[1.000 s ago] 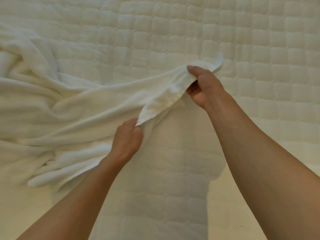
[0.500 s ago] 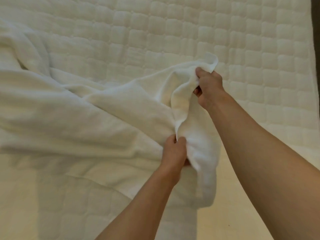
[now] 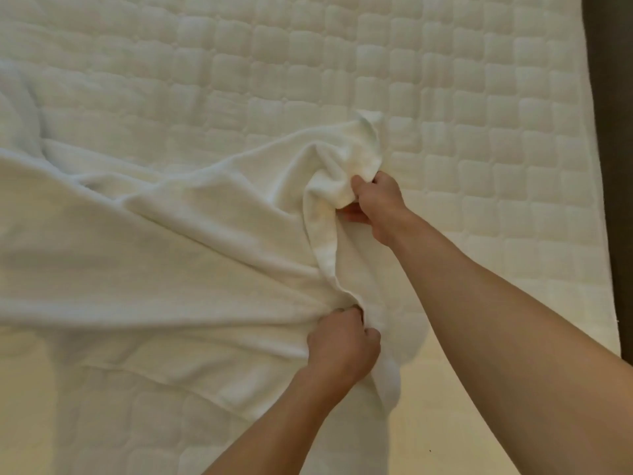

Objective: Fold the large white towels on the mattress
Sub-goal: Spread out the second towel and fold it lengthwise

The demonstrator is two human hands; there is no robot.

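A large white towel (image 3: 164,255) lies rumpled across the left and middle of the quilted white mattress (image 3: 479,97). My right hand (image 3: 378,204) is closed on a bunched corner of the towel's right edge, which stands up in a peak above my fingers. My left hand (image 3: 342,344) grips the same edge lower down, nearer to me. Between the two hands the edge hangs in a loose curved fold. Below my left hand a short strip of towel drapes toward the near side.
The mattress's right edge (image 3: 606,234) runs down the frame, with a dark strip (image 3: 616,132) beyond it. More bunched white cloth (image 3: 17,108) sits at the far left. Bare quilted mattress shows to the right of my hands and along the top.
My left hand has slid right along the towel's edge and nearer to me. The towel has been drawn rightward and spread flatter. My right hand has kept its grip on the corner.
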